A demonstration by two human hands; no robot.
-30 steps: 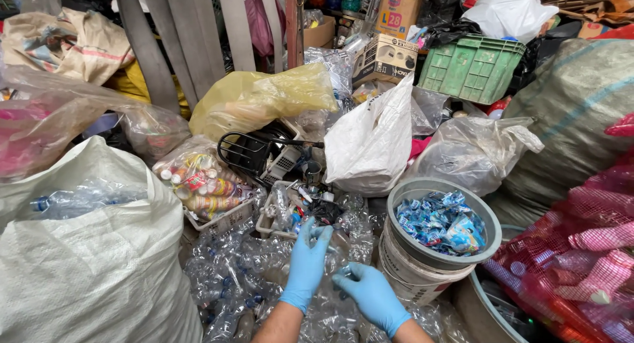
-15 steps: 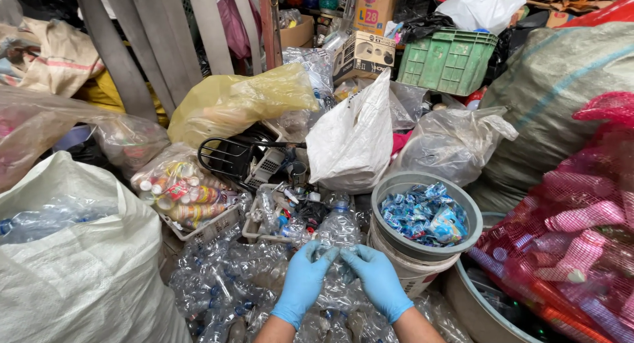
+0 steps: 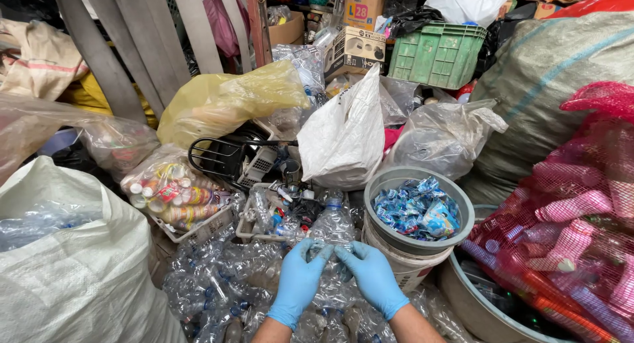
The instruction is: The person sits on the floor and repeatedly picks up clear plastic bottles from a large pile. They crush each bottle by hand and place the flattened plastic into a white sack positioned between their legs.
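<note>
Both my hands wear blue gloves and hold one clear plastic bottle (image 3: 331,229) with a blue cap, upright over a heap of crushed clear bottles (image 3: 218,290). My left hand (image 3: 298,280) grips the bottle's lower left side. My right hand (image 3: 371,277) pinches its lower right side, fingertips almost meeting those of the left. Just right of the bottle stands a grey bucket (image 3: 393,180) filled with blue and white plastic labels (image 3: 416,209).
A big white woven sack (image 3: 79,277) fills the left. A red mesh bag of pink bottles (image 3: 581,231) and a grey tub (image 3: 465,302) sit on the right. Behind are a white bag (image 3: 343,138), yellow bag (image 3: 224,102), green crate (image 3: 437,54) and a basket of small bottles (image 3: 173,198).
My hands have come together and lifted a clear bottle off the heap; one second ago they were spread apart, reaching down into the pile.
</note>
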